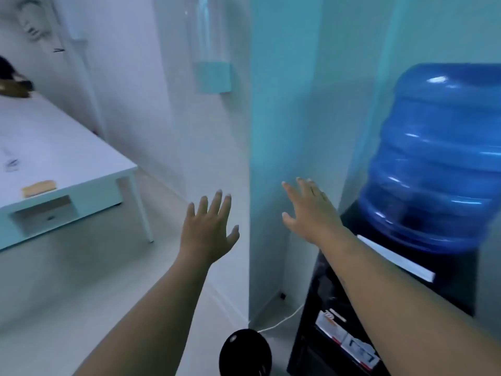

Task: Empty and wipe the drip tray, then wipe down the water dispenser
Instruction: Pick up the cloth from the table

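Two hands: both are stretched forward in the air, apart from each other, and nothing is touched by either.
Left hand [208, 229]: one; the fingers are spread and released, and nothing is grasped.
Right hand [309, 210]: one; the fingers are straight and loose, nothing is held, and it is raised in front of the wall corner, just left of the bottle.
Water dispenser [322, 299]: one, black, seen at the lower right against the teal wall; its front is partly covered by the right forearm.
Bottle [439, 158]: one, blue, seated upright on top of the water dispenser.
Drip tray: it cannot be made out in the blurred front.
Table [67, 147]: one, white, placed at the left, well apart from the water dispenser.
Yellow block [39, 188]: one, laid near the table's front edge.
Cable [282, 320]: one, white, run along the floor beside the water dispenser.
Black round object [245, 354]: one, seen at the bottom edge.
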`<action>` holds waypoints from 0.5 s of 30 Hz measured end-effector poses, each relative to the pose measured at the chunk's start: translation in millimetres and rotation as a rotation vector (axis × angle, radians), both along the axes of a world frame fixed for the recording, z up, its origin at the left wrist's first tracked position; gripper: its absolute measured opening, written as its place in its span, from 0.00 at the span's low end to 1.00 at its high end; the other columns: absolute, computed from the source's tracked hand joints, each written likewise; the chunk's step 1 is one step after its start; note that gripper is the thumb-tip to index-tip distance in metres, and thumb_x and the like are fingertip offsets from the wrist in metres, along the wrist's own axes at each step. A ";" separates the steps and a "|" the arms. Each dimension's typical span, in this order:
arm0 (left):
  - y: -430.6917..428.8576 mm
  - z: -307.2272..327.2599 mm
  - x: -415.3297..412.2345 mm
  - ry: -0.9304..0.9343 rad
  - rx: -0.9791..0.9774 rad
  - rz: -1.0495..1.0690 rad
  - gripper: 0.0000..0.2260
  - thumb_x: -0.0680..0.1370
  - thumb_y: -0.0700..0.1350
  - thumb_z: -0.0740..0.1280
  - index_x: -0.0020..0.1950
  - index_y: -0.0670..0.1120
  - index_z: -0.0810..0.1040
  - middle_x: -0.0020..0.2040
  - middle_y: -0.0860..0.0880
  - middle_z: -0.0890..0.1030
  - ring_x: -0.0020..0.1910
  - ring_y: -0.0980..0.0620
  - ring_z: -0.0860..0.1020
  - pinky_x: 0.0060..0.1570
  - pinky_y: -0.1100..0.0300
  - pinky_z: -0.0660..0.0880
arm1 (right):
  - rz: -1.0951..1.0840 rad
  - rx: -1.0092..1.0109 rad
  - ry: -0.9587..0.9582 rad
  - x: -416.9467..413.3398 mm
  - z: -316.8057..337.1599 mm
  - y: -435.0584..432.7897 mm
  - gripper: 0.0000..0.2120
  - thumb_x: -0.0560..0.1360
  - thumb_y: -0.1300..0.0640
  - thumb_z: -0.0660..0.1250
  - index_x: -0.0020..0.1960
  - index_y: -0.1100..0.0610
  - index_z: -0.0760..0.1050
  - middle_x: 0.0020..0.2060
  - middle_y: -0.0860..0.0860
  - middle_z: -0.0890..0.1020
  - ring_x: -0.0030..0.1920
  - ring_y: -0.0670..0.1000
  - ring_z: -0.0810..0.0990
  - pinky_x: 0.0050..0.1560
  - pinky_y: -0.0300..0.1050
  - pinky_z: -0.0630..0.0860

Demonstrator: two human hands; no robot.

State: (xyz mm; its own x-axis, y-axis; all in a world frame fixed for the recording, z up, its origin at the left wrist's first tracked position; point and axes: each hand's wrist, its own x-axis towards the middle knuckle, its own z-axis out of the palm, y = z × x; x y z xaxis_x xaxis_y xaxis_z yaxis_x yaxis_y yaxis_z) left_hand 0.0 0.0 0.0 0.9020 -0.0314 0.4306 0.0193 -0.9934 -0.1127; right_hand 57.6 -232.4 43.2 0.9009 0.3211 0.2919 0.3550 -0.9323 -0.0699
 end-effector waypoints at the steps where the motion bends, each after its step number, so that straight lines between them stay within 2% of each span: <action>1: 17.1 -4.7 -0.5 0.043 -0.026 0.042 0.33 0.75 0.60 0.65 0.76 0.44 0.66 0.75 0.43 0.69 0.68 0.36 0.71 0.64 0.39 0.68 | 0.032 -0.020 0.020 5.0 -7.2 18.7 0.35 0.78 0.44 0.61 0.79 0.47 0.48 0.78 0.55 0.51 0.78 0.58 0.48 0.76 0.57 0.52; 6: 111.5 -30.8 2.2 0.051 -0.053 0.169 0.34 0.75 0.60 0.64 0.76 0.45 0.66 0.75 0.43 0.69 0.68 0.35 0.71 0.65 0.40 0.67 | 0.121 -0.064 0.085 33.2 -34.8 121.1 0.36 0.77 0.42 0.59 0.79 0.47 0.46 0.79 0.54 0.48 0.78 0.58 0.46 0.76 0.59 0.49; 11: 217.6 -44.9 18.3 0.125 -0.080 0.286 0.35 0.77 0.63 0.57 0.80 0.49 0.55 0.80 0.46 0.60 0.74 0.39 0.63 0.71 0.42 0.59 | 0.220 -0.088 0.131 66.7 -54.8 241.8 0.36 0.78 0.41 0.56 0.79 0.47 0.43 0.79 0.53 0.45 0.78 0.58 0.44 0.76 0.59 0.48; 15: 302.7 -54.2 25.2 0.145 -0.096 0.347 0.36 0.77 0.63 0.58 0.81 0.49 0.53 0.80 0.46 0.59 0.74 0.39 0.62 0.71 0.40 0.60 | 0.307 -0.089 0.191 83.4 -67.6 341.2 0.36 0.78 0.41 0.57 0.79 0.47 0.43 0.79 0.53 0.45 0.78 0.57 0.43 0.76 0.58 0.47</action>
State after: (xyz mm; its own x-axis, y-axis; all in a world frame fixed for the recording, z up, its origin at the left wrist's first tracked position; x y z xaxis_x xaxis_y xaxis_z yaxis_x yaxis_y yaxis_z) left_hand 25.2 302.7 -54.2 0.9035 0.3210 0.2839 0.3472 -0.9367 -0.0460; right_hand 141.0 108.8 -24.5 0.7944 0.6012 0.0865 0.6072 -0.7899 -0.0859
